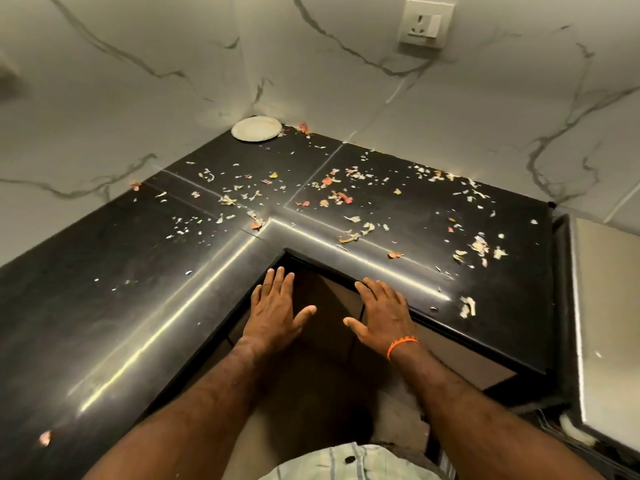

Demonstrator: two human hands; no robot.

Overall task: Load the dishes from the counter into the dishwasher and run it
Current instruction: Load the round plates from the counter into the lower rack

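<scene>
A small white plate (256, 128) lies in the far corner of the black L-shaped counter (138, 271), against the marble wall. My left hand (277, 306) and my right hand (381, 311) are stretched out flat, palms down, fingers straight, in front of the counter's inner corner edge. Both hold nothing. The fingertips of my right hand reach the counter's front edge. An orange band circles my right wrist. No dishwasher is in view.
Several vegetable peels and scraps (332, 195) are scattered over the counter. A wall socket (426, 24) sits high on the right wall. Brown cabinet fronts (322, 306) lie below the counter edge. A steel-topped appliance (609, 306) stands at the right.
</scene>
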